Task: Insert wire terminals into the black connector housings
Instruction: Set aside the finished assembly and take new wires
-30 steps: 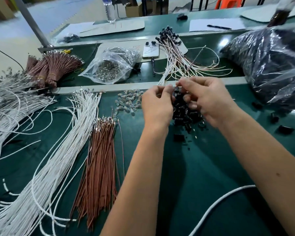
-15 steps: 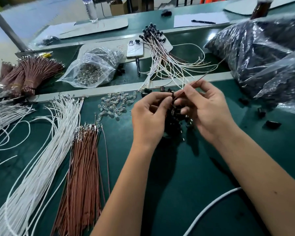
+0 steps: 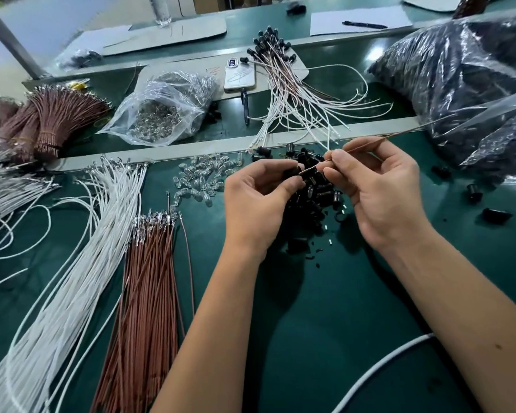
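My left hand [image 3: 258, 201] pinches a small black connector housing [image 3: 291, 173] between thumb and fingers. My right hand [image 3: 379, 186] pinches a thin brown wire [image 3: 370, 144] whose near end points into the housing; the wire runs up and to the right. Below and between the hands lies a heap of loose black housings [image 3: 310, 204] on the green table [image 3: 310, 323]. Bundles of white wires [image 3: 81, 263] and brown wires [image 3: 149, 287] with metal terminals lie at the left.
Finished wire assemblies [image 3: 286, 93] fan out behind the hands, beside a phone [image 3: 240, 76]. A clear bag of small glass bulbs [image 3: 161, 114], loose bulbs [image 3: 200, 177], tied brown wire bundles [image 3: 48, 123] and a big bag of black parts [image 3: 459, 84] surround the work spot.
The hands have drawn slightly apart, so a short stretch of the brown wire now shows between them. The view has shifted a little.
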